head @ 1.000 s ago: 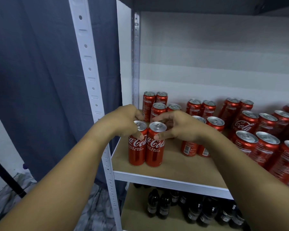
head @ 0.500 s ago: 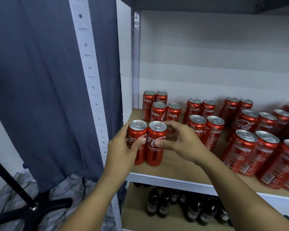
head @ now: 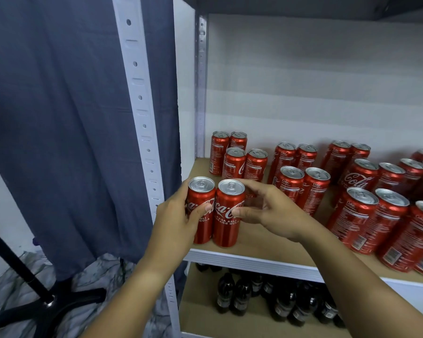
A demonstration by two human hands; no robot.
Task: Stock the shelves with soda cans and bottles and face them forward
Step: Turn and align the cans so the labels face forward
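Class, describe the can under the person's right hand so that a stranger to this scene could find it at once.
Start at the white metal shelf post on the left and drop to the brown shelf board. Two tall red soda cans stand touching at its front left corner. Yours is the right-hand can, gripped by the right hand; unlike most cans behind, its white script logo faces forward.

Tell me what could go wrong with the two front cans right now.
1. The left can and right can stand near the shelf's front edge; a nudge from the left hand or right hand could tip one off.
2. Turning them could rotate their logos away from the front.
3. The right forearm passes close to the front-row cans and may knock them.
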